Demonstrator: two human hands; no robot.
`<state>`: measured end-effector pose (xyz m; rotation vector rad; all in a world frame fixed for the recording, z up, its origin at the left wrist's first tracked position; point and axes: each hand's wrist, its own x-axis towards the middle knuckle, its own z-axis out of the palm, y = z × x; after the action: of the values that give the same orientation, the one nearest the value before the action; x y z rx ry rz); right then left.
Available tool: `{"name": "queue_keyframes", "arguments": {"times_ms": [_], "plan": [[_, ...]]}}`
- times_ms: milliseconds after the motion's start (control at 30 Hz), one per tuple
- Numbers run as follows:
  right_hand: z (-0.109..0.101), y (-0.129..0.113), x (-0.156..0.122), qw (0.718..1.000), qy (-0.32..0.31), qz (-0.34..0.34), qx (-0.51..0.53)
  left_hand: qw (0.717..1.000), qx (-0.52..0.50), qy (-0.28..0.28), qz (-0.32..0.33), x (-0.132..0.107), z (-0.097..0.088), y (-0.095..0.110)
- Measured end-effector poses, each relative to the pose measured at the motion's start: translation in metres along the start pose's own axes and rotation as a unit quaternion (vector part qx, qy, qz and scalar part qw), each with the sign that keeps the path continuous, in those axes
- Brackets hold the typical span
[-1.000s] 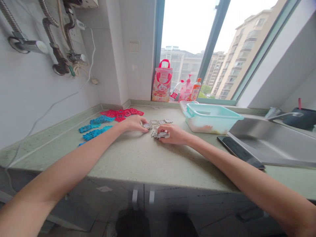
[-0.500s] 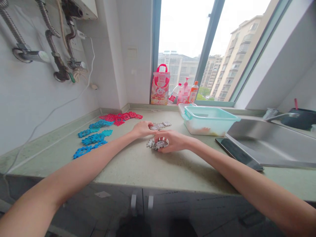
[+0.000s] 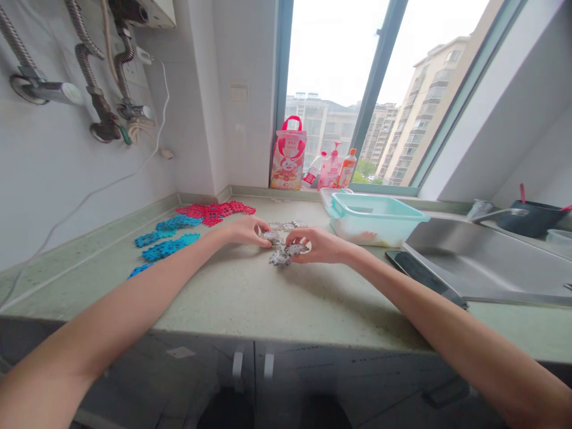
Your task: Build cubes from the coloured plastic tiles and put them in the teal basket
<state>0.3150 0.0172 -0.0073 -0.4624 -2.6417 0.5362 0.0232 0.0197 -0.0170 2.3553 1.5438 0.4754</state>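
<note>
Over the middle of the counter, my left hand [image 3: 248,230] pinches the edge of a grey notched plastic piece [image 3: 269,236] between thumb and fingers. Just to its right, my right hand [image 3: 322,244] grips another grey notched piece [image 3: 297,249] from its right side. Below and between them is a further grey piece [image 3: 279,258]; whether it is joined to the held ones I cannot tell. More flat grey pieces [image 3: 292,225] lie on the counter behind my hands.
Left of my hands, red pieces [image 3: 217,211] and blue pieces [image 3: 170,246] lie in groups on the counter [image 3: 250,304]. At right stand a translucent green tub [image 3: 379,220], a dark phone [image 3: 424,277] and the steel sink [image 3: 491,256]. Bottles [image 3: 330,171] and a pink bag [image 3: 288,158] line the windowsill.
My left hand has moved slightly left and nearer, now pinching a grey piece. My right hand has shifted a little right and up with its piece, and the hands are farther apart.
</note>
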Motion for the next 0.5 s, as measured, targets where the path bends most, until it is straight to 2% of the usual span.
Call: {"name": "queue_keyframes", "arguments": {"times_ms": [100, 200, 267, 367, 500], "plan": [[0.014, -0.003, 0.005, 0.997, 0.067, 0.007, -0.023, 0.998, -0.011, 0.057, -0.022, 0.001, -0.002, -0.009], [0.030, -0.010, 0.009, 0.996, 0.048, -0.001, -0.069, 0.986, -0.022, 0.154, -0.056, 0.008, 0.003, -0.014], [0.035, -0.014, 0.010, 0.995, 0.024, 0.009, -0.093, 0.979, -0.014, 0.189, -0.074, 0.011, 0.005, -0.014], [0.035, -0.016, 0.008, 0.994, 0.008, 0.022, -0.111, 0.983, -0.012, 0.172, -0.068, 0.011, 0.005, -0.013], [0.025, -0.018, 0.004, 0.995, -0.033, -0.009, -0.096, 0.997, -0.041, 0.067, -0.018, 0.002, 0.001, -0.008]]}}
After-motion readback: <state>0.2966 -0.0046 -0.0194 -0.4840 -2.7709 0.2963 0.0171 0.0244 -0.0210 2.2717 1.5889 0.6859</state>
